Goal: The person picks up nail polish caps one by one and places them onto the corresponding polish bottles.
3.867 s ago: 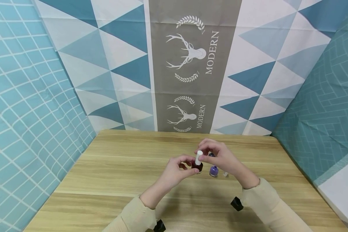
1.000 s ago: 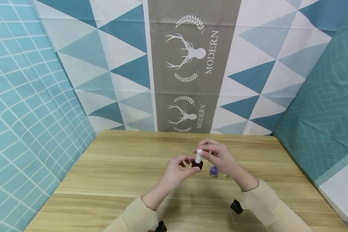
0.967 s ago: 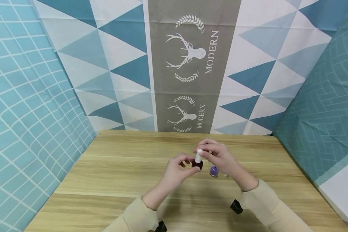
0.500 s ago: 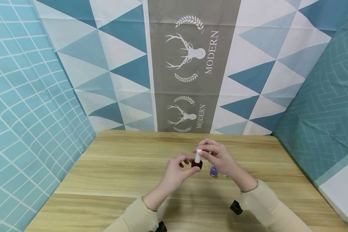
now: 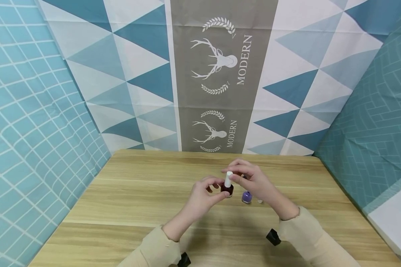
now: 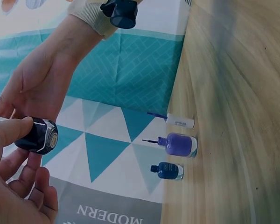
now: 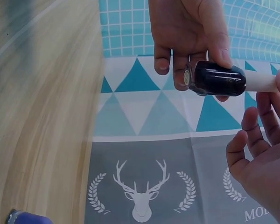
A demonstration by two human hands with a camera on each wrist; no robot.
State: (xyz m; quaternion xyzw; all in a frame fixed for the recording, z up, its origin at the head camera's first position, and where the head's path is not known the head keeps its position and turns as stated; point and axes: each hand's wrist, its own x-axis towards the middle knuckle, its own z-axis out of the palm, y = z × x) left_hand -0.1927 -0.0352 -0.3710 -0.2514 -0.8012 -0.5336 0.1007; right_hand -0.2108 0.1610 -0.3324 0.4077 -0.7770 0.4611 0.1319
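My left hand [image 5: 202, 194] holds a dark red, nearly black nail polish bottle [image 5: 227, 190] between thumb and fingers, upright above the table. The fingers of my right hand [image 5: 252, 180] pinch its white cap [image 5: 228, 179], which sits at the bottle's neck. In the right wrist view the nail polish bottle [image 7: 219, 78] and white cap [image 7: 260, 81] are in line. Close to my right hand stands a purple nail polish bottle [image 6: 181, 145], a thin dark brush showing at its neck. Beside it are a small dark blue bottle [image 6: 169, 171] and a white cap with a purple brush [image 6: 179, 122].
The wooden table [image 5: 147, 200] ends at a patterned cloth backdrop [image 5: 147, 111]. Tiled cloth [image 5: 30, 122] hangs on the left, teal cloth [image 5: 371, 122] on the right. A white block-like thing [image 5: 397, 222] lies at the right edge.
Compared with 3.9 seconds ago, both hands and the held bottle have risen slightly. My right hand now covers more of the dark blue bottle behind it. Over the last second almost nothing has moved.
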